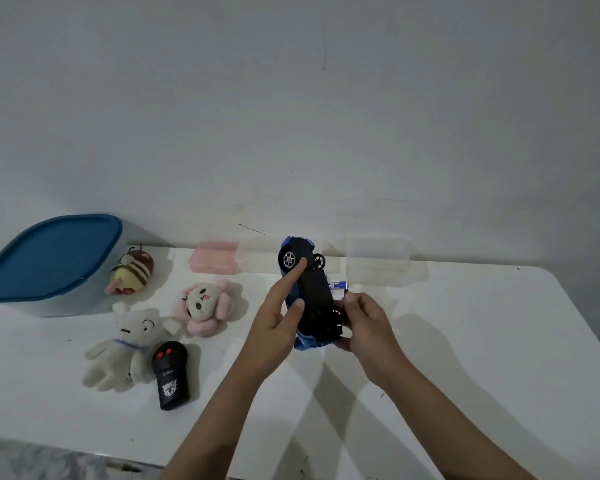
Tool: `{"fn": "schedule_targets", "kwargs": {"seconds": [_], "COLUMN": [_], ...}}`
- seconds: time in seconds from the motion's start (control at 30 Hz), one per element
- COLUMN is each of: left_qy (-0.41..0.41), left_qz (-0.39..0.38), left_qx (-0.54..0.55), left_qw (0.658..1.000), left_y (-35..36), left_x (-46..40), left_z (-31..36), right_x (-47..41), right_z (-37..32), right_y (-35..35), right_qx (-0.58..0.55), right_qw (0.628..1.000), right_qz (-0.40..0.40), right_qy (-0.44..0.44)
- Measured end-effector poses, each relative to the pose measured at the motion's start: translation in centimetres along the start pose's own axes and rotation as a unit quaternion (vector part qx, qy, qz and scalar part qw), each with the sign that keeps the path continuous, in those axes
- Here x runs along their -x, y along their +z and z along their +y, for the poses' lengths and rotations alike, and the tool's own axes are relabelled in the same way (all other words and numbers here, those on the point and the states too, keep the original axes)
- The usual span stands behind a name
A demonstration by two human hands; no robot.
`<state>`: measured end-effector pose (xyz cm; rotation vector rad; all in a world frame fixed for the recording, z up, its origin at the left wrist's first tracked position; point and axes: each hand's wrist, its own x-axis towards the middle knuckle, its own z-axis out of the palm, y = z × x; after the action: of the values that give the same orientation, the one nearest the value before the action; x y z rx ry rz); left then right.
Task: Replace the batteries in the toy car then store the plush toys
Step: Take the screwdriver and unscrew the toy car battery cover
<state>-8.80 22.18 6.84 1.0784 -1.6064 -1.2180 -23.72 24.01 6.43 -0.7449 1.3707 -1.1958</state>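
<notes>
Both hands holding upturned car [312,299] above table [465,341] centre, left hand [278,327] gripping its side, forefinger lying along chassis, right hand [364,323] clamping near end, plush toys [174,313] lying left

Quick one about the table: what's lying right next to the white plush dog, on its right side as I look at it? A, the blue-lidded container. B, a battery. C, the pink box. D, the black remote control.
D: the black remote control with red buttons lies right beside the white plush dog, while the pink box sits far back by the wall.
</notes>
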Motion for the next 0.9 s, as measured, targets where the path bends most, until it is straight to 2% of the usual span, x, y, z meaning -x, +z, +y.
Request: {"fn": "schedule_targets", "kwargs": {"seconds": [0.33,0.53,0.7,0.8,0.9], "left_qy": [0.015,0.005,-0.023,-0.024,-0.027], "left_qz": [0.069,0.094,0.103,0.086,0.069], "left_qx": [-0.15,-0.109,-0.029,0.0,0.018], "left_qw": [0.986,0.99,0.994,0.996,0.997], "left_y": [0.0,0.0,-0.8,-1.0,-0.7], "left_x": [-1.4,-1.8,-2.3,-2.5,-2.7], "left_z": [1.2,1.2,2.0,2.4,2.4], "right_x": [0.8,0.6,0.3,0.0,0.0], "right_z": [-1.0,-1.4,-2.3,-3.4,-5.1], "right_y": [0.3,0.2,0.0,-0.5,-0.8], "right_qx": [0.02,0.055,0.102,0.14,0.132], "right_qw": [0.994,0.987,0.977,0.96,0.947], "right_qz": [0.022,0.026,0.008,0.039,0.074], "right_qy": [-0.108,-0.147,-0.189,-0.239,-0.284]}}
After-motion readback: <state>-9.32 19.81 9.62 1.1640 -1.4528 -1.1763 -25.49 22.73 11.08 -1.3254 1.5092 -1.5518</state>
